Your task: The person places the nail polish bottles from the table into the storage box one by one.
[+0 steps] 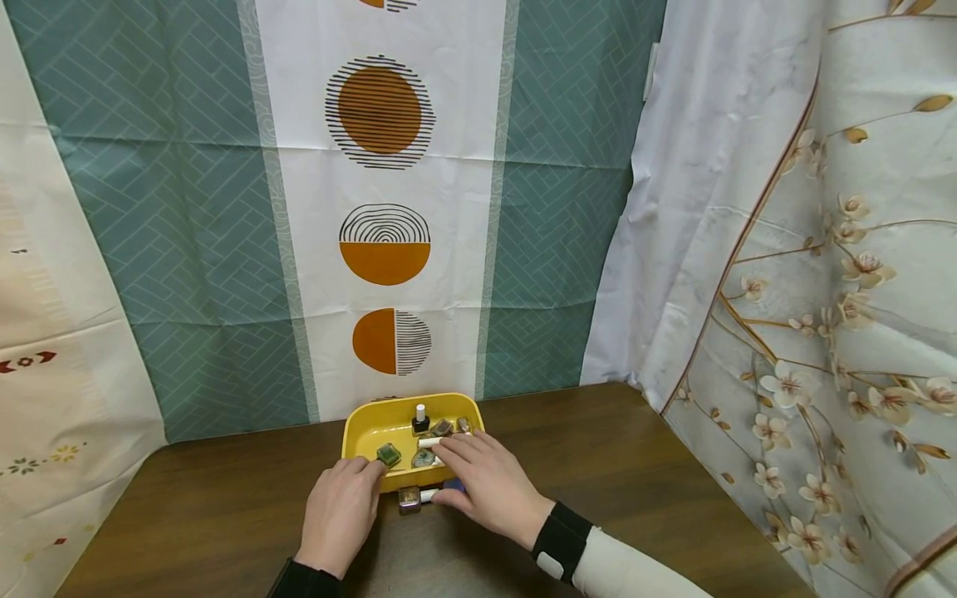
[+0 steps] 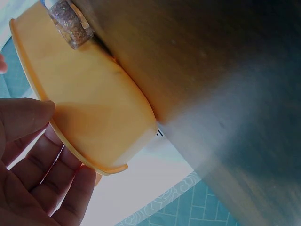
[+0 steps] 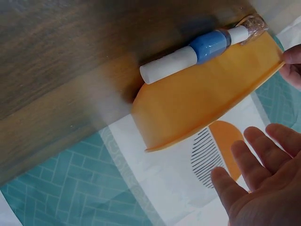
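My left hand pinches the rim of a yellow tray at its near left corner, thumb on one side and fingers on the other. Over the tray's right side reaches my right hand, fingers relaxed and holding nothing. Inside the tray a black nail polish bottle with a white cap stands upright. A green nail polish bottle and several others lie around it, some partly covered by the right hand. Along the outer front wall lie a blue nail polish bottle with a white cap and a brown glitter nail polish bottle.
The tray stands on a dark wooden table, near its back edge. Behind hangs a green and white patterned curtain. A floral curtain closes off the right side, and a cream cloth hangs at left.
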Available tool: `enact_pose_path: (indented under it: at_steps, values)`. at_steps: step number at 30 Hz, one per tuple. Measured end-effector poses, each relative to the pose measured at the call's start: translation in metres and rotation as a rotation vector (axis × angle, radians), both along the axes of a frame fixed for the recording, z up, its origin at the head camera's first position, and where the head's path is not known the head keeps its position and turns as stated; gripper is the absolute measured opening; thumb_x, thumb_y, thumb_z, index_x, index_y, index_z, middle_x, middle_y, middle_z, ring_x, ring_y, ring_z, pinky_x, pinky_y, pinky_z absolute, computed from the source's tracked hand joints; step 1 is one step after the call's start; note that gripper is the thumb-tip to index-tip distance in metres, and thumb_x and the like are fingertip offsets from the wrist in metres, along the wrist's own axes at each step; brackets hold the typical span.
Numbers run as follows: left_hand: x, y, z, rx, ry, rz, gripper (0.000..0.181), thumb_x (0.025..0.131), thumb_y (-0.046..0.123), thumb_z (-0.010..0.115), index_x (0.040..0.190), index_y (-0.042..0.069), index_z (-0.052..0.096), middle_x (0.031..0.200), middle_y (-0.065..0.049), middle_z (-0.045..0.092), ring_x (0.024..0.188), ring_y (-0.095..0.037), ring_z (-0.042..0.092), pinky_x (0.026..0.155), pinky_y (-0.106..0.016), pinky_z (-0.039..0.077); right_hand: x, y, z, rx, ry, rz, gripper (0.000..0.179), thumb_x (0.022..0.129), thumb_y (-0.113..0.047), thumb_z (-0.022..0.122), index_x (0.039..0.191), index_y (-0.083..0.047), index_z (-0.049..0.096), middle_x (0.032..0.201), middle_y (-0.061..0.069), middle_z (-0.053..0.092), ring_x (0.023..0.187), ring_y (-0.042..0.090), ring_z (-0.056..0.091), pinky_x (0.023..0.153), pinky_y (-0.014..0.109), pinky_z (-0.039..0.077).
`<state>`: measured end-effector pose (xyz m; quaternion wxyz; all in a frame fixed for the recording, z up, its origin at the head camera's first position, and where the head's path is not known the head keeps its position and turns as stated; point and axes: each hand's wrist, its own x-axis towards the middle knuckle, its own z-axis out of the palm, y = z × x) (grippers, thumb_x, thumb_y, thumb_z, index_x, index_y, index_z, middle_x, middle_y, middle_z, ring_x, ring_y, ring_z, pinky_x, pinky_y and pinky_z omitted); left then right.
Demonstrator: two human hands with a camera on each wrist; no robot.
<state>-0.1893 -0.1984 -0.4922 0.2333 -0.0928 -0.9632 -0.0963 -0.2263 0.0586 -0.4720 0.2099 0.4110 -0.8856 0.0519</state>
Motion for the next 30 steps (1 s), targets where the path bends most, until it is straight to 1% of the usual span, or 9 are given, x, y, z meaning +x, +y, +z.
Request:
enact_pose_path:
  at_steps: [5, 12, 16, 22, 30]
  values:
    - [0.0, 0.0, 0.001, 0.001, -0.004, 0.001, 0.016, 0.091, 0.009, 0.092, 0.102, 0.01, 0.082, 0.092, -0.005, 0.073, 0.085, -0.026, 0.065, 0.085, -0.05, 0.06, 0.005, 0.005, -0.001, -0.004, -0.003, 0.022, 0.068, 0.105, -0.054, 0.073, 0.156, -0.012, 0.061, 0.155, 0.006, 0.064, 0.145, 0.024, 0.059, 0.125, 0.052, 0.041]
    - [-0.001, 0.0, 0.001, 0.004, 0.001, 0.002, 0.015, 0.091, 0.01, 0.092, 0.102, 0.01, 0.082, 0.092, -0.005, 0.073, 0.085, -0.026, 0.065, 0.085, -0.049, 0.06, 0.013, 0.013, -0.003, -0.004, -0.035, 0.037, 0.066, 0.107, -0.055, 0.069, 0.156, -0.012, 0.061, 0.155, 0.004, 0.064, 0.145, 0.024, 0.058, 0.123, 0.053, 0.042]
    - [-0.001, 0.0, -0.001, 0.007, 0.015, -0.004, 0.015, 0.091, 0.009, 0.092, 0.101, 0.01, 0.082, 0.091, -0.004, 0.073, 0.084, -0.026, 0.065, 0.084, -0.049, 0.06, 0.016, 0.017, -0.005, -0.002, -0.024, 0.042, 0.063, 0.108, -0.054, 0.068, 0.155, -0.012, 0.062, 0.153, 0.003, 0.065, 0.143, 0.023, 0.06, 0.122, 0.051, 0.044]
    - [0.0, 0.0, -0.002, 0.009, 0.046, -0.013, 0.013, 0.091, 0.008, 0.091, 0.099, 0.01, 0.081, 0.086, -0.002, 0.07, 0.081, -0.025, 0.064, 0.081, -0.048, 0.058, 0.019, 0.022, -0.01, -0.01, -0.018, 0.039, 0.059, 0.106, -0.051, 0.072, 0.151, -0.013, 0.066, 0.148, 0.001, 0.067, 0.138, 0.018, 0.061, 0.121, 0.045, 0.046]
    - [0.0, -0.001, -0.001, 0.008, 0.016, -0.009, 0.014, 0.091, 0.009, 0.092, 0.1, 0.01, 0.082, 0.088, -0.003, 0.071, 0.082, -0.025, 0.063, 0.085, -0.049, 0.059, 0.019, 0.026, -0.017, 0.001, -0.014, 0.024, 0.054, 0.107, -0.048, 0.073, 0.149, -0.014, 0.068, 0.143, -0.001, 0.069, 0.132, 0.018, 0.064, 0.116, 0.044, 0.05]
